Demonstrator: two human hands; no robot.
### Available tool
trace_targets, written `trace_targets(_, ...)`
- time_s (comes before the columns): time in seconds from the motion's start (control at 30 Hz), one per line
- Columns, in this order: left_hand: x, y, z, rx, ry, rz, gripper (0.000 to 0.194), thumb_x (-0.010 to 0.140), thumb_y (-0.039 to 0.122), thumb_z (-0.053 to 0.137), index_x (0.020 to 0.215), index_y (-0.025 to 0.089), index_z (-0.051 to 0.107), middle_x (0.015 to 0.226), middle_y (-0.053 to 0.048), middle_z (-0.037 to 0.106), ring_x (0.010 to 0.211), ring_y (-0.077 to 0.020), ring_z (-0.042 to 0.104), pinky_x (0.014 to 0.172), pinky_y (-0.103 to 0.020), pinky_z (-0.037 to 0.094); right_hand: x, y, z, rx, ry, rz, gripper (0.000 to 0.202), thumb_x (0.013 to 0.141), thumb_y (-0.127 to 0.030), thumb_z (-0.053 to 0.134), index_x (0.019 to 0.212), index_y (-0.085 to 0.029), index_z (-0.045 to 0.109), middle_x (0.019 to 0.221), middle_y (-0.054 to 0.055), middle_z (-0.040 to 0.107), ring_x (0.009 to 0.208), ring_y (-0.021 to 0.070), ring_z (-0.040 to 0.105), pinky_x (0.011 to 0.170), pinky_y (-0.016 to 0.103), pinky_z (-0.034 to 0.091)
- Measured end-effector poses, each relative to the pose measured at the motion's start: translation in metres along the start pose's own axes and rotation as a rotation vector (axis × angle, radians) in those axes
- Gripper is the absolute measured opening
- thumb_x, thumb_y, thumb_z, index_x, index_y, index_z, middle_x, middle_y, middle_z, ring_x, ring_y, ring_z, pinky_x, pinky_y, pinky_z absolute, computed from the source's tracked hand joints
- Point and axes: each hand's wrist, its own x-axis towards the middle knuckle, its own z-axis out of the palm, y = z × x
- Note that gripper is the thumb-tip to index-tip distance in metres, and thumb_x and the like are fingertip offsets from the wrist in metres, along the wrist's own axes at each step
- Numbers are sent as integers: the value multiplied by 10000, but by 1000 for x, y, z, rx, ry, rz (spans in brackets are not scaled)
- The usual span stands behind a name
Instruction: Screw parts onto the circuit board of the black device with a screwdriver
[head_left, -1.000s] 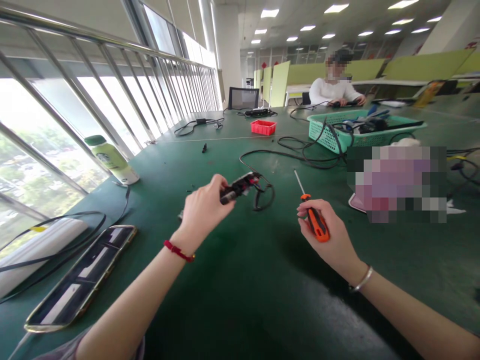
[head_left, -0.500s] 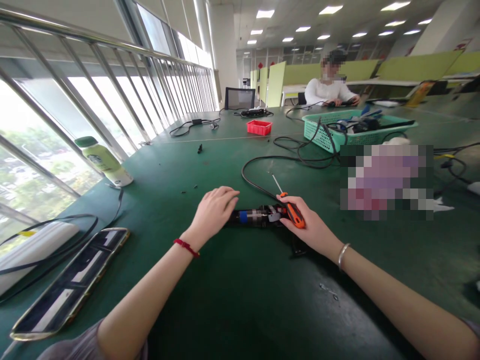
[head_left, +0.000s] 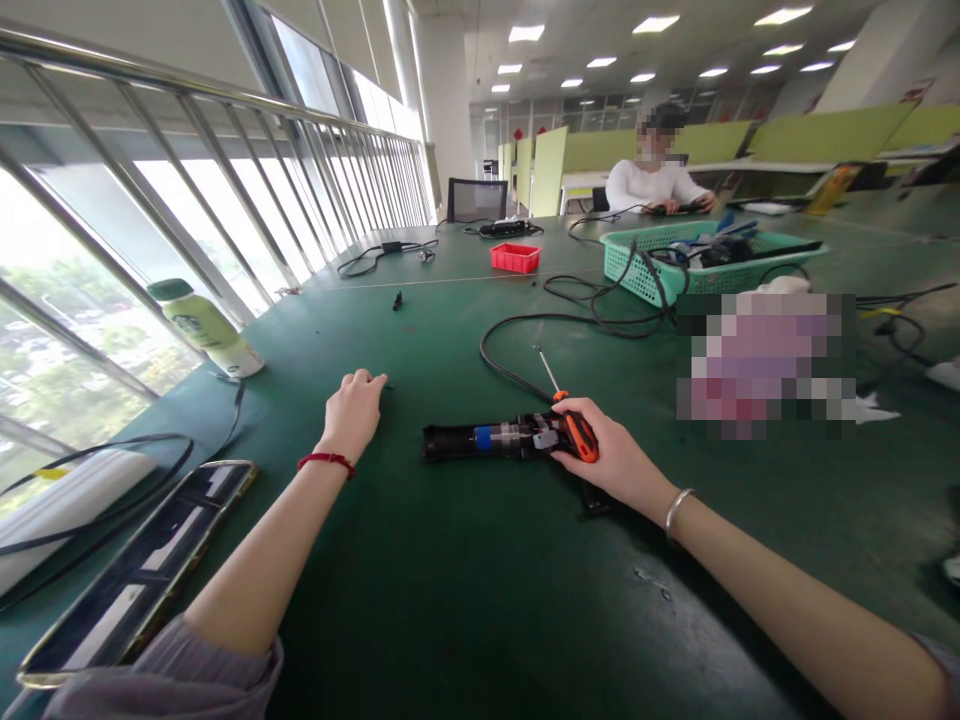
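A black cylindrical tool with a blue band lies on the green table, its cord running off towards the back right. My right hand is closed round an orange-handled screwdriver, whose shaft points up and left, and it rests at the tool's right end. Left of the tool, my left hand is down on the table with its fingers pinched together beside a tiny dark piece. What those fingertips hold, if anything, is too small to make out.
Behind are a red tray, a small black part and a green basket of tools and cables. A bottle and a phone lie left. A person sits beyond the table.
My left hand has moved left, away from the black tool's end, down to the small pieces on the table, and its fingers have closed. My right hand still holds the screwdriver in nearly the same place.
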Motion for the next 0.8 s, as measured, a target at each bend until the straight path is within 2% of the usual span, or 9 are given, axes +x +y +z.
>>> trace_targets(0.13, -7, 12, -8, 77, -12, 96, 447, 811, 43, 292, 1115, 181, 590, 1057, -127, 557, 976, -239, 509, 698, -312, 490, 0, -2, 0, -39, 3, 3, 420, 725, -258, 630, 1107, -229, 458, 983, 40, 625, 840, 200, 621, 756, 349, 484)
trace_targets(0.23, -21, 26, -23, 120, -78, 129, 410, 781, -4, 311, 979, 147, 637, 1020, -146, 573, 955, -253, 532, 651, -314, 493, 0, -4, 0, -83, 22, 15, 409, 720, -262, 636, 1092, -223, 471, 968, 48, 625, 823, 214, 609, 763, 373, 470)
trace_targets(0.33, -43, 40, -41, 168, -159, 90, 386, 749, -55, 318, 833, 113, 656, 934, -161, 591, 888, -261, 582, 649, -326, 503, 0, -6, 1, -126, 53, 26, 382, 707, -265, 649, 1053, -218, 496, 984, 62, 620, 862, 241, 590, 822, 426, 429)
trace_targets(0.47, -81, 61, -55, 201, -237, 77, 383, 752, -77, 324, 846, 95, 653, 945, -156, 594, 865, -242, 613, 639, -290, 519, 1, -7, 4, -145, 94, 48, 380, 710, -297, 653, 1044, -217, 487, 993, 75, 613, 856, 252, 582, 809, 441, 421)
trace_targets(0.57, -108, 83, -57, 146, -256, 259, 439, 720, -114, 366, 989, 111, 629, 1038, -134, 595, 909, -212, 604, 703, -280, 533, 3, -6, 7, -121, 101, 51, 380, 729, -298, 638, 1059, -219, 468, 980, 69, 612, 855, 240, 587, 780, 407, 439)
trace_targets(0.63, -119, 99, -57, 79, -234, 514, 459, 729, -109, 388, 1060, 125, 604, 1059, -119, 603, 901, -198, 599, 727, -284, 534, 6, -4, 8, -102, 90, 40, 371, 733, -281, 634, 1059, -227, 466, 968, 52, 617, 840, 225, 594, 773, 385, 446)
trace_targets(0.7, -124, 114, -58, 15, -188, 730, 395, 784, -63, 395, 1050, 139, 605, 1020, -101, 619, 872, -187, 597, 715, -275, 533, 11, -3, 8, -87, 73, 22, 375, 720, -259, 642, 1054, -231, 474, 967, 41, 623, 825, 217, 596, 775, 378, 446)
trace_targets(0.8, -121, 128, -59, -56, -148, 800, 322, 801, -30, 439, 1031, 123, 605, 992, -79, 621, 841, -177, 592, 676, -270, 533, 20, 1, 7, -62, 32, -12, 393, 703, -237, 657, 1056, -231, 486, 1008, 37, 630, 824, 211, 597, 785, 370, 444)
